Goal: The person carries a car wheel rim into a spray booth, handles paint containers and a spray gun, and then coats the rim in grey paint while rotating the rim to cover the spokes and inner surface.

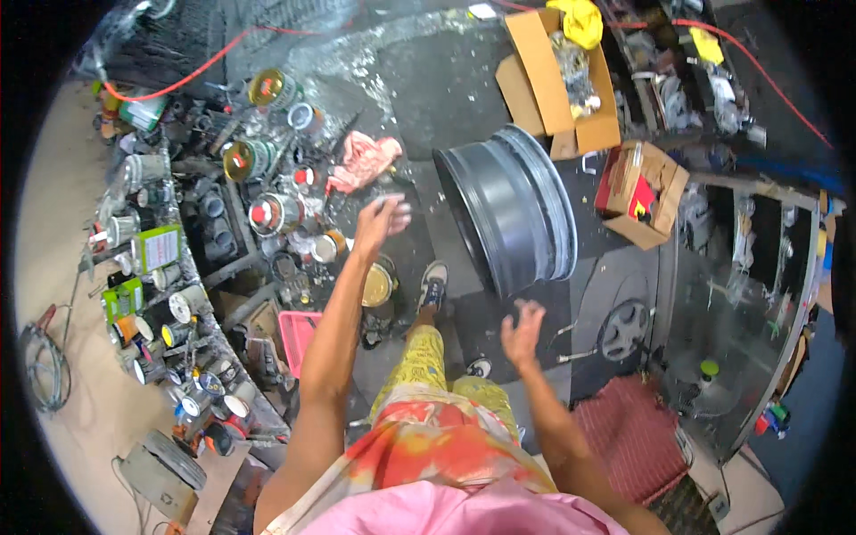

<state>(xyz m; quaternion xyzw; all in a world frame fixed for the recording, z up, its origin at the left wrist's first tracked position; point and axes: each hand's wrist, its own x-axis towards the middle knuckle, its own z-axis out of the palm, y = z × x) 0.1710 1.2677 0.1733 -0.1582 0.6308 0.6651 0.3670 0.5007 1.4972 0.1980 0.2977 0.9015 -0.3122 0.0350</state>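
Observation:
A dark metal wheel rim (508, 214) lies on its side on the floor in front of me, its barrel facing up. My left hand (383, 221) is raised to the left of it, apart from it, with fingers loosely bent and nothing visible in them. Just beyond that hand a crumpled pink cloth (366, 159) lies beside the cans. Below the rim's near end hovers my right hand (523, 332), fingers apart and bent, with nothing visible in it. Whether its fingertips touch the rim I cannot tell; a small gap seems to show.
Several paint cans (250, 160) crowd the left side, with more on a shelf (201, 294). A pink basket (299, 341) stands near my left forearm. Cardboard boxes (539, 67) sit beyond the rim. A wheel cover (624, 330) and a red mat (629, 437) lie at right.

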